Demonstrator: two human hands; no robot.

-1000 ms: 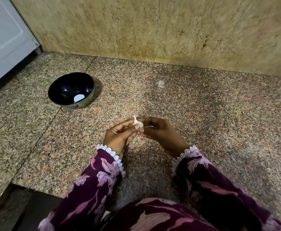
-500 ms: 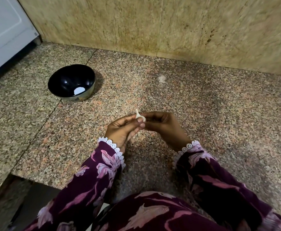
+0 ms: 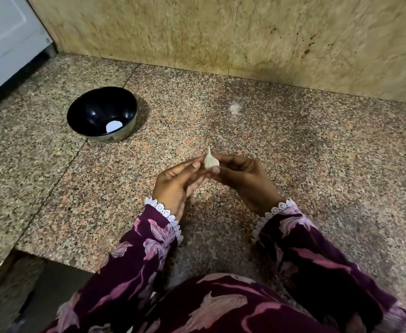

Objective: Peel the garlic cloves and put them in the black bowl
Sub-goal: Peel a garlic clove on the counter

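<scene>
A small whitish garlic piece (image 3: 210,160) with a pointed tip stands upright, still in its papery skin, pinched between the fingertips of both hands above the granite floor. My left hand (image 3: 179,182) holds it from the left with thumb and fingers. My right hand (image 3: 243,180) grips it from the right, fingers curled around its lower part. The black bowl (image 3: 89,109) sits on the floor to the far left of the hands, with a white round spot, perhaps a reflection, at its bottom.
Speckled granite floor (image 3: 293,145) spreads all around, with a step edge (image 3: 53,257) at the near left. A beige stone wall (image 3: 221,34) runs along the back. A white cabinet or appliance (image 3: 4,39) stands at the far left corner.
The garlic has turned more upright between the fingertips and shows more fully. The view has shifted slightly; the bowl has stayed in place on the floor.
</scene>
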